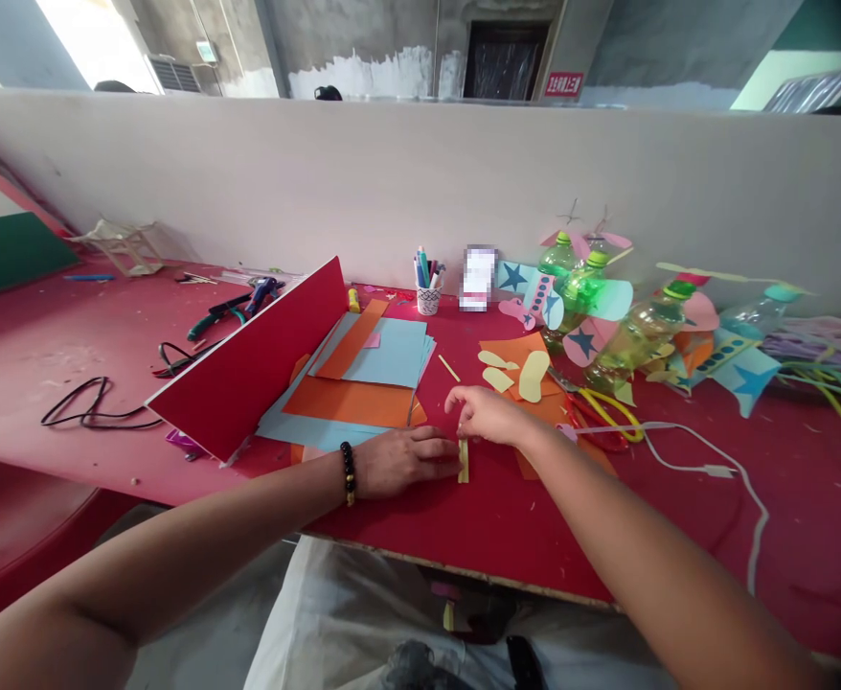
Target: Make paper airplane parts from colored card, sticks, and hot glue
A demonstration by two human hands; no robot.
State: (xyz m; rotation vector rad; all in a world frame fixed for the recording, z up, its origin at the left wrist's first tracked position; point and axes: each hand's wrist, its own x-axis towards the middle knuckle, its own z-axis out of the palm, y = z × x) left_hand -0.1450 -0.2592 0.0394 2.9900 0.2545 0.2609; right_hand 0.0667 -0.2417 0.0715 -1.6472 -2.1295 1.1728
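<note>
My left hand [407, 462], with a dark bead bracelet at the wrist, lies flat on the red table, fingers stretched out. Its fingertips touch a narrow pale yellow paper strip [464, 464]. Just above the strip, my right hand [490, 414] is closed, its fingers bent toward the thumb; what they hold, if anything, I cannot make out. To its right, cut yellow paper shapes [534, 376] lie on orange paper [511, 347]. Left of my hands is a stack of blue sheets [396, 350] and orange sheets [355, 402]. A thin yellow sliver [449, 367] lies beyond the right hand.
A red board [262, 359] stands on edge at left, with pliers [262, 297] and a black cable [94, 407] behind it. A pen cup [427, 299], a phone [478, 278], decorated bottles [640, 335], yellow-handled scissors [611, 412] and a white cable [715, 450] are farther right.
</note>
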